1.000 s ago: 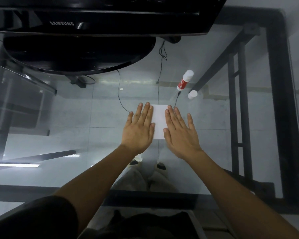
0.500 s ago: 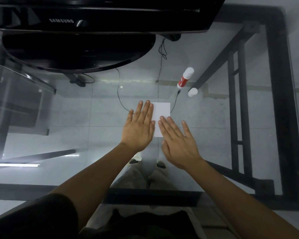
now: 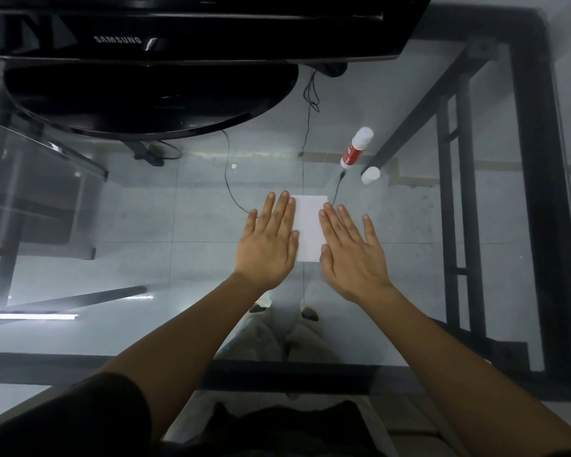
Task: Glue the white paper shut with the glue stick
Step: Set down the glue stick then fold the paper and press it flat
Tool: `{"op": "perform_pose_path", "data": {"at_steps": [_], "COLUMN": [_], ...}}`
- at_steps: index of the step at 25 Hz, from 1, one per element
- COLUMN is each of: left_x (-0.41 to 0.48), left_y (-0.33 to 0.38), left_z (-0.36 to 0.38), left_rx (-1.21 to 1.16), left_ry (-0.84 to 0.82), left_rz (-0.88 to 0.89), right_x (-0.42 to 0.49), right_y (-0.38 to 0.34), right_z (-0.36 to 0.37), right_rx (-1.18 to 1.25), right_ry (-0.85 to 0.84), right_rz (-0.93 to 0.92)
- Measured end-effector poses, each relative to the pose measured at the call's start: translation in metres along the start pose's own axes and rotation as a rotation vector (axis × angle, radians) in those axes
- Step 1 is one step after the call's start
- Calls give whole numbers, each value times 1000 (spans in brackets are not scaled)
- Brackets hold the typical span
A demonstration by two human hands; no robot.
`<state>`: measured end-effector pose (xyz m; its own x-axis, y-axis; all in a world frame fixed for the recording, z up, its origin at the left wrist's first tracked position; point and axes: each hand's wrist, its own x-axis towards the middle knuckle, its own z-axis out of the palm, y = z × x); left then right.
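A folded white paper (image 3: 309, 225) lies flat on the glass table in the middle of the view. My left hand (image 3: 267, 245) rests palm down over its left edge, fingers spread. My right hand (image 3: 351, 252) lies palm down over its right edge, fingers apart too. Only the strip of paper between the two hands shows. A red and white glue stick (image 3: 355, 149) lies on the glass beyond the paper to the right, uncapped, with its white cap (image 3: 370, 175) lying just beside it.
A black Samsung monitor (image 3: 178, 31) on a round black base (image 3: 145, 100) fills the far left. Thin black cables (image 3: 305, 133) run under the glass toward the paper. The table's black metal frame (image 3: 538, 192) borders the right and near sides.
My right hand drew back toward me along the paper half a second ago and has now slid forward and to the right again. My left hand stayed flat on the paper's left edge.
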<state>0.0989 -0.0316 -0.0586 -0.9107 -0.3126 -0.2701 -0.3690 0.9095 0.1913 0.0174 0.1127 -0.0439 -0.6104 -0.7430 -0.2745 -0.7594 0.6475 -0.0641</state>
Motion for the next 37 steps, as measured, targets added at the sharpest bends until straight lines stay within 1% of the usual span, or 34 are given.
{"op": "perform_pose_path", "data": {"at_steps": [4, 8, 12, 15, 16, 19, 20, 21, 23, 24, 25, 28, 29, 32, 33, 37], "left_x": [0, 0, 0, 0, -1, -1, -1, -1, -1, -1, -1, -1, -1, 0, -1, 2], "left_y": [0, 1, 0, 0, 0, 0, 0, 0, 1, 1, 0, -1, -1, 0, -1, 1], "left_z": [-1, -1, -1, -1, -1, -1, -1, -1, -2, -2, -2, -1, -1, -1, -1, -5], "left_rx": [6, -3, -4, -7, -10, -5, -2, -1, -6, -11, -13, 11, 12, 11, 9, -8], "left_ry": [-12, -9, -3, 2, 2, 4, 2, 0, -2, -3, -2, -4, -3, -6, -8, -27], "left_rz": [8, 0, 15, 14, 15, 19, 17, 14, 13, 15, 17, 15, 17, 16, 14, 10], "right_x": [10, 9, 20, 35, 34, 22, 20, 23, 33, 36, 35, 24, 25, 37, 38, 22], "right_y": [-10, 5, 5, 20, 24, 26, 28, 33, 41, 43, 43, 35, 36, 38, 37, 32], "right_z": [-2, -1, -7, -15, -16, -10, -9, -9, -17, -21, -22, -12, -11, -19, -21, -13], "right_rx": [15, 10, 8, -4, -9, -89, -121, -140, -120, -110, -100, -140, -149, -119, -102, -16], "right_ry": [-19, -22, -19, -18, -26, -18, -12, -27, -45, -46, -46, -50, -63, -87, -90, -147], "right_rz": [-51, -20, -173, -129, -147, -385, -427, -411, -288, -264, -288, -448, -433, -253, -235, -257]}}
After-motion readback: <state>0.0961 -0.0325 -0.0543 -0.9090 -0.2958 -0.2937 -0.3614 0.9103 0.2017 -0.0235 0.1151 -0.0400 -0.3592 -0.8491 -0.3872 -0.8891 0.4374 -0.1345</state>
